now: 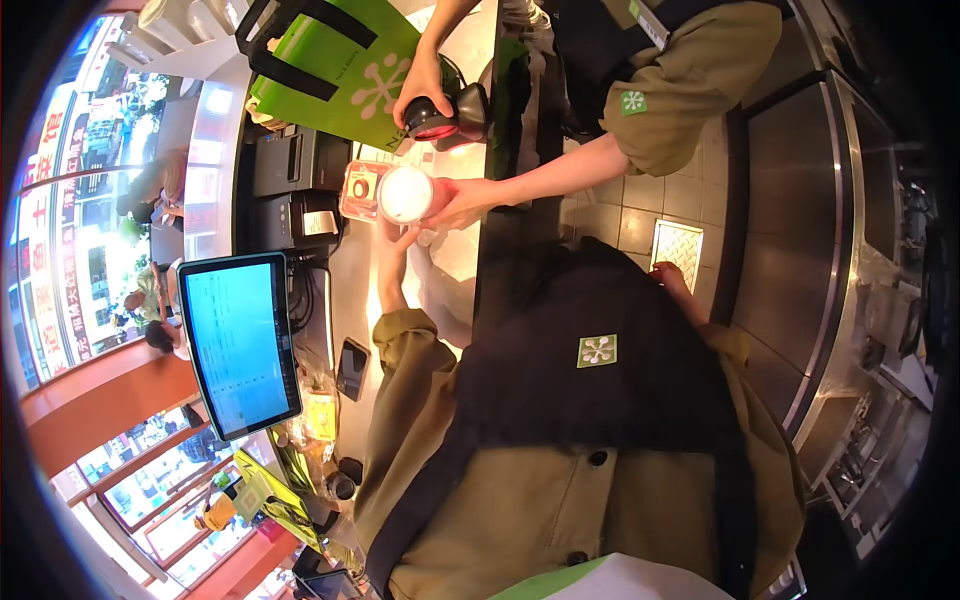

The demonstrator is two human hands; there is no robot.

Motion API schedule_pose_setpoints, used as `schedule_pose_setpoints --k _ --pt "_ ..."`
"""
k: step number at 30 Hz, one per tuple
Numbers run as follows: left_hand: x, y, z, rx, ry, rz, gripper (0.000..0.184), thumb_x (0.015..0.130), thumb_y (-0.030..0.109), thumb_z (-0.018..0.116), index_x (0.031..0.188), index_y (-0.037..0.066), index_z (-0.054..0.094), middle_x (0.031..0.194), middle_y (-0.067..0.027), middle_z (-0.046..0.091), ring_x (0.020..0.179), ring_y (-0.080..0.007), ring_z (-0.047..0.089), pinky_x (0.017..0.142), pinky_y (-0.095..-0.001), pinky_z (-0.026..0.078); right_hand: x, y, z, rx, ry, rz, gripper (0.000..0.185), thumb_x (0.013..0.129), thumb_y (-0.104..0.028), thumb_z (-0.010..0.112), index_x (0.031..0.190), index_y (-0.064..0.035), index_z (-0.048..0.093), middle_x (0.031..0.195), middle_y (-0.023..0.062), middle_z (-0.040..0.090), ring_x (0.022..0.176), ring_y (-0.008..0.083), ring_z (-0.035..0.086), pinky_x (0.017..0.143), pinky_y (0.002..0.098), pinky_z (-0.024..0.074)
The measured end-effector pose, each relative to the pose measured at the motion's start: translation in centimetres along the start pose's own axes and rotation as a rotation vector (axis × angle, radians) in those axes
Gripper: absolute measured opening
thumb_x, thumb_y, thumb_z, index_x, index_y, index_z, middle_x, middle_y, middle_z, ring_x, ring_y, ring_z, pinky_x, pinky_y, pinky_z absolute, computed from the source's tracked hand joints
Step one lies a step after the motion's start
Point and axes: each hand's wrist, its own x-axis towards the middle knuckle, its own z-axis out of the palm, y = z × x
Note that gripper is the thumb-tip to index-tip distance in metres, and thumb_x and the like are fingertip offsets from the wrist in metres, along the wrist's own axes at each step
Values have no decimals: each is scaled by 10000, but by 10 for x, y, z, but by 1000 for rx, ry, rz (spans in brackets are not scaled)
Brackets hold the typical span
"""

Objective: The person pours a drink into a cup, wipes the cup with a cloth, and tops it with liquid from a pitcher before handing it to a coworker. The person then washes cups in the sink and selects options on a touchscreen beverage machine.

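Brightly lit shop counter (352, 300) runs up the left half of a round, fisheye view, with tall windows (95, 200) beyond it and a tiled floor (620, 215) on the right. Near the top of the counter is a pale-topped cup (405, 193), just beside a clear, red-edged box (358, 188). A co-worker's hand (462, 203) grips the cup from the right. The wearer's left hand (398, 243) reaches up to the cup's lower edge, its fingers partly hidden, so I cannot tell how far they close. The wearer's right hand (676, 283) is low at the side, away from the counter, its finger position unclear. Above, the co-worker's other hand (425, 85) clasps a black device (430, 122) glowing red, in front of a green bag (325, 70). Lower down are a lit screen (240, 345) and a phone (352, 368).
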Motion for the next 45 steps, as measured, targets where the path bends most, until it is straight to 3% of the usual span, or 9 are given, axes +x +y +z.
schedule_pose_setpoints --k 5,8,31,36,39,40,43,44,45 --pt "-43 -49 14 -24 492 -91 505 788 152 602 1212 53 346 1114 -95 455 999 -176 472 867 -333 368 0 -9 10 -14 1 24 321 796 -245 457 1001 -3 513 812 137 592 719 233 572 623 341 455" --pt "-63 -88 25 87 634 -34 372 806 60 527 1145 3 386 1025 -111 492 911 -169 488 802 -261 399 11 -9 14 -70 6 24 306 790 -244 472 973 -8 543 760 118 603 683 211 571 604 333 449" --pt "-56 -77 39 465 642 -76 255 755 48 515 997 -21 474 846 -92 518 746 -159 506 683 -271 430 23 -41 26 -302 -121 12 332 804 -240 436 1043 -17 494 834 141 604 676 206 574 565 328 448" --pt "-66 -71 47 782 415 -77 246 754 111 531 959 -21 499 822 -152 524 714 -257 522 668 -339 426 -16 -49 28 -103 -33 53 193 817 -218 444 786 -42 514 674 58 547 581 135 500 511 268 397" --pt "-75 -63 72 887 160 -186 210 761 172 547 895 15 507 752 -148 547 719 -306 537 662 -379 426 -20 -18 5 -51 -171 7 163 820 -199 444 871 -48 478 693 52 545 560 135 509 482 261 409" --pt "-77 -69 76 875 47 -119 198 767 188 550 886 33 519 740 -132 557 704 -307 542 653 -381 432 -31 -11 11 67 46 14 232 773 -211 488 629 -32 521 506 74 506 405 163 460 374 296 368" --pt "-68 -50 107 973 -263 -227 227 763 234 565 882 43 533 787 -126 581 747 -294 566 665 -377 446 -23 60 -28 -286 -2 -103 240 675 -263 611 629 -28 592 591 92 596 515 199 586 499 332 467" --pt "-68 -50 114 968 -351 -271 236 762 243 568 887 46 535 796 -125 585 761 -291 572 670 -375 448 -26 63 -35 -965 -58 -252 225 653 -259 623 684 -35 623 617 85 614 540 204 601 536 320 479" --pt "-63 -49 122 992 -451 -335 286 761 279 565 931 52 527 855 -137 588 821 -296 574 697 -380 455 -32 79 -48 -765 -116 -203 259 660 -283 618 744 -38 632 598 80 612 535 208 603 538 321 484"
